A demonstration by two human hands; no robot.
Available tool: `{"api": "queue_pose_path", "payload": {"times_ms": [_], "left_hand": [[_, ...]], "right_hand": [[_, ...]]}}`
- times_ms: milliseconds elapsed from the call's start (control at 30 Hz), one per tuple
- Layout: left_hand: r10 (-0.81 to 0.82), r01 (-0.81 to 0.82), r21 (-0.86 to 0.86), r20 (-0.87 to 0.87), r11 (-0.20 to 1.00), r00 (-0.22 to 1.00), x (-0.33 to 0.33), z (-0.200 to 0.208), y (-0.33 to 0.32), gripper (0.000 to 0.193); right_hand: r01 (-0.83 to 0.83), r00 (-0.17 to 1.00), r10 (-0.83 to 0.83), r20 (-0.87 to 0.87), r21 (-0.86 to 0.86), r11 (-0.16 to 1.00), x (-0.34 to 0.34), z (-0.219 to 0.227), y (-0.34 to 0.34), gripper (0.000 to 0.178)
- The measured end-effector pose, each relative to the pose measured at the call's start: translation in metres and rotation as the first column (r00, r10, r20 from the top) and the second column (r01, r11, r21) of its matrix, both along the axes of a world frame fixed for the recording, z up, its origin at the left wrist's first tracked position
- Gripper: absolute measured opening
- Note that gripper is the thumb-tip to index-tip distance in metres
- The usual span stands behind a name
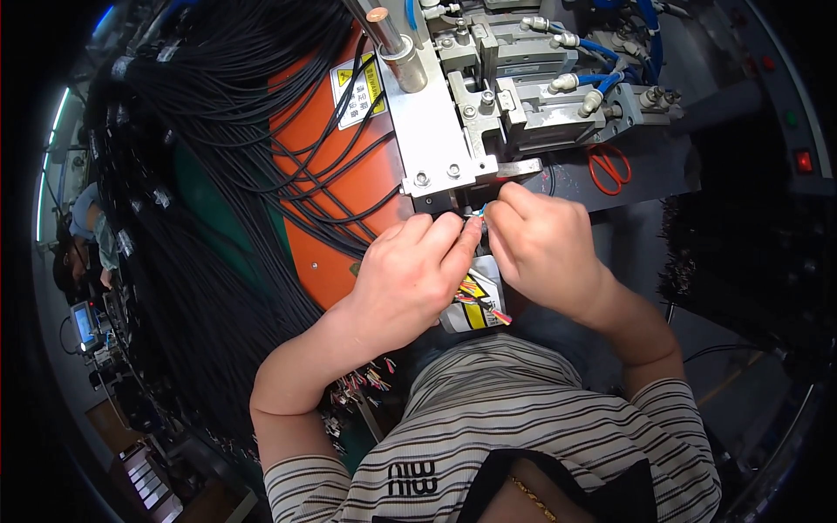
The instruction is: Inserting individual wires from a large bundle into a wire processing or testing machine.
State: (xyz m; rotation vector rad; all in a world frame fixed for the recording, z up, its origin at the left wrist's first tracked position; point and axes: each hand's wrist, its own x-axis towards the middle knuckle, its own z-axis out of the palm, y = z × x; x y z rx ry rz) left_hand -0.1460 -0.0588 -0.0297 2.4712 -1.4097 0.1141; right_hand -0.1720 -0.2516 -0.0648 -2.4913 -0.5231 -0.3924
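Note:
My left hand [410,275] and my right hand [540,244] meet fingertip to fingertip just below the metal head of a press machine [475,109]. Between the fingertips they pinch the thin coloured wires [479,212] at the end of a cable. More coloured wire ends [479,301] stick out below my left hand, in front of a white and yellow label. The rest of the cable is hidden by my hands.
A thick bundle of black cables [218,174] drapes over an orange machine cover [349,174] on the left. Red-handled scissors [608,167] lie on the dark bench at right. Blue air hoses [610,52] run along the machine top. Another person [83,235] sits far left.

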Motion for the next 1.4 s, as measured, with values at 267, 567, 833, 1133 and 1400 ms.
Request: {"api": "queue_pose_path", "payload": {"times_ms": [267,567,833,1133,1400], "left_hand": [[0.011,-0.012,0.042,0.034,0.999,0.999,0.001,0.0,-0.003,0.041],[0.047,-0.049,0.06,0.033,0.997,0.998,0.001,0.0,0.0,0.039],[0.208,-0.209,-0.197,-0.03,0.958,0.978,-0.001,-0.015,0.037,0.04],[0.192,-0.218,-0.32,-0.112,0.922,0.975,0.006,-0.021,0.021,0.019],[0.053,-0.137,-0.367,-0.228,0.92,0.972,-0.006,-0.003,0.019,0.017]], "right_hand": [[0.043,0.996,-0.067,0.067,0.307,0.951,0.002,-0.014,0.001,0.005],[-0.029,0.99,0.062,-0.129,0.24,0.97,0.012,-0.005,-0.007,0.004],[0.072,0.936,0.103,-0.336,0.47,0.879,0.009,-0.01,-0.01,0.006],[-0.192,0.911,0.38,-0.163,0.648,0.737,-0.007,0.011,0.006,0.025],[0.273,0.729,0.561,-0.392,0.918,0.287,-0.01,0.002,0.0,0.016]]}}
